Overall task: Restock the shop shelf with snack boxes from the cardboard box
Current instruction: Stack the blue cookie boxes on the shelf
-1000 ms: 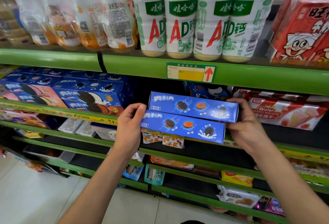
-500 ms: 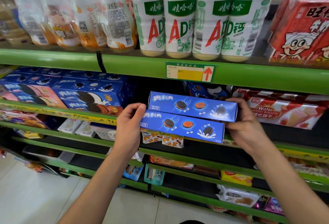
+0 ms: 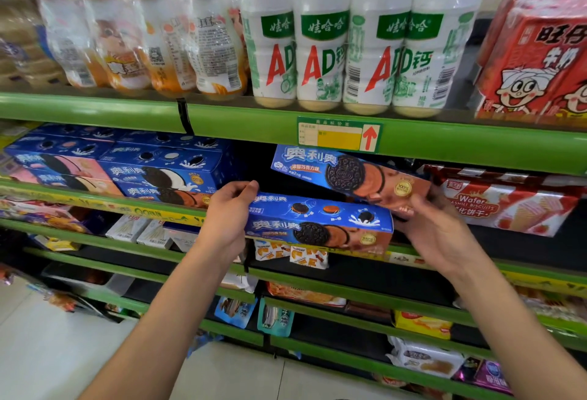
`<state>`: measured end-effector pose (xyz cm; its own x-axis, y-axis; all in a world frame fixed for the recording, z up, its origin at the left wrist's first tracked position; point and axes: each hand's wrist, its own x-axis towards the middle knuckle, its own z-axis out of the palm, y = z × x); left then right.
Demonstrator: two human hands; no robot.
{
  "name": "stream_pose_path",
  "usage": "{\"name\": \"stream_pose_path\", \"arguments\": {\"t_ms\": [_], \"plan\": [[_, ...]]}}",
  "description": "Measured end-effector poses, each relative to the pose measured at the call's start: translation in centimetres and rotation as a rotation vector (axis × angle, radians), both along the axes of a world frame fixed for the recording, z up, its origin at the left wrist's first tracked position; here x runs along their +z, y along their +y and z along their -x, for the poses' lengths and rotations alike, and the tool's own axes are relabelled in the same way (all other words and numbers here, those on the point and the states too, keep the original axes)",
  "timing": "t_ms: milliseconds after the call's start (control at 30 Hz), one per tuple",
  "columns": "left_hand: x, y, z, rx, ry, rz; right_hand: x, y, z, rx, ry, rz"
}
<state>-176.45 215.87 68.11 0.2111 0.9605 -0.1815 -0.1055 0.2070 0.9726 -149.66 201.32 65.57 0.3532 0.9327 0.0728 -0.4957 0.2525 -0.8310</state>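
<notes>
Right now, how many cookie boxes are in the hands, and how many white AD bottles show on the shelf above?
Blue cookie boxes in hands: 2 (upper, lower)
White AD bottles: 4
Total: 6

"AD" on white bottles (image 3: 320, 60)

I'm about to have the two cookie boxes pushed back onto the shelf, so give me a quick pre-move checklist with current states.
1. Left hand grips the lower box at its left end: ok.
2. Right hand holds both boxes' right ends: cannot tell, the fingers are hidden behind them.
3. Upper box level with the lower: not ok, tilted and tipped face-out.
4. Dark gap behind the boxes free: ok as far as visible.
5. Room beside the wafer pack: cannot tell.
</notes>
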Motion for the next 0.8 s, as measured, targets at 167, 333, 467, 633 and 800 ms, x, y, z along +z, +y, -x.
{"name": "stream_pose_path", "arguments": {"t_ms": [167,333,467,633,800], "plan": [[0.2,1.4,-0.2,-0.004,0.061,0.105,0.9,0.4,0.5,-0.041,-0.058,0.146],[0.2,1.8,-0.3,-0.017,0.08,0.134,1.2,0.9,0.5,-0.121,0.001,0.204],[0.6,2.1,-0.3,-0.073,0.172,0.122,1.8,1.6,0.2,-0.176,0.089,0.283],[1.4,2.2,-0.7,-0.138,0.315,0.129,2.5,2.1,0.2,-0.178,0.025,0.375],[1.6,1.8,-0.5,-0.235,0.213,0.231,2.9,2.3,0.6,-0.213,-0.027,0.361]]}}
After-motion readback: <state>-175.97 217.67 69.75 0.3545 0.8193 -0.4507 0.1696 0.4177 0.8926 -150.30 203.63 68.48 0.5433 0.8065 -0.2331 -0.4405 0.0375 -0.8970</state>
